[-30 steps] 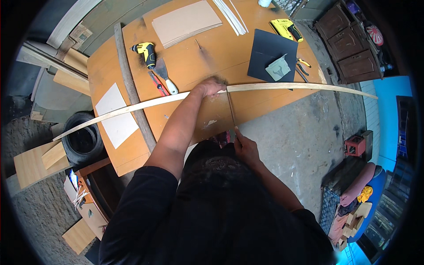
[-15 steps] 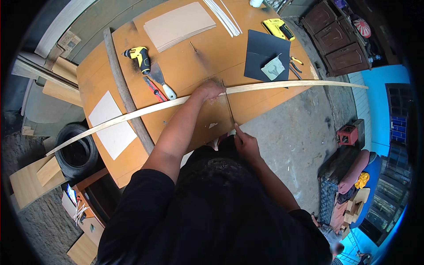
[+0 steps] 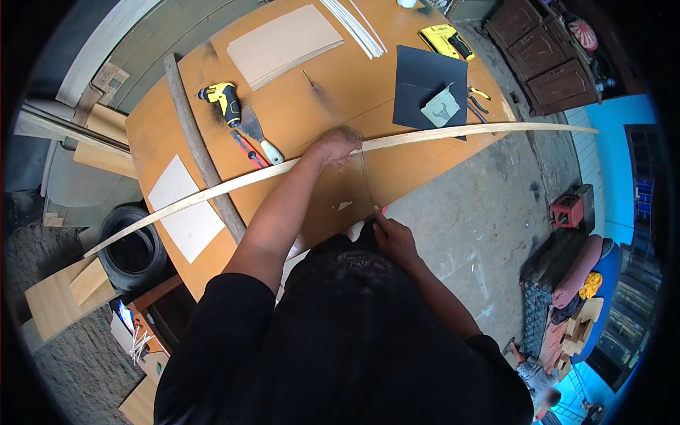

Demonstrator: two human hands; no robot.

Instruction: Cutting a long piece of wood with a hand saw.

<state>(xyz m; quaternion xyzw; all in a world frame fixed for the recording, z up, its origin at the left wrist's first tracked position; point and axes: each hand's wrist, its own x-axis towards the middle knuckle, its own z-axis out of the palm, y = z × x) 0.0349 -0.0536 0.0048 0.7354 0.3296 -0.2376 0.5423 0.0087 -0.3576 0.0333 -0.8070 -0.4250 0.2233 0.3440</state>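
Note:
My left hand (image 3: pixel 340 147) grips a long pale wooden strip (image 3: pixel 446 134) lying across the orange table (image 3: pixel 360 88). My right hand (image 3: pixel 389 234), below the strip near the table's front edge, grips a thin bladed tool (image 3: pixel 366 180), blurred, which crosses the strip just right of my left fingers. A scraper (image 3: pixel 270 149), a red-handled tool (image 3: pixel 253 156) and a yellow-black drill (image 3: pixel 227 106) lie beyond my left arm. A grey pole (image 3: pixel 184 106) passes under the strip over a white sheet (image 3: pixel 188 219). Pliers (image 3: pixel 478 99) and a black sheet (image 3: pixel 418 81) lie behind the strip.
Paper stacks (image 3: pixel 283 42), thin white sticks (image 3: pixel 354 28) and a yellow tool (image 3: pixel 446 41) lie at the back. A tyre (image 3: pixel 120 265) and boards (image 3: pixel 53 297) flank the left. Another person (image 3: pixel 531 379) is at lower right, by a cluttered sofa (image 3: pixel 535 312).
My right hand and the tool have shifted slightly along the cut line. My left hand stays on the strip. The other person has come further into view at lower right.

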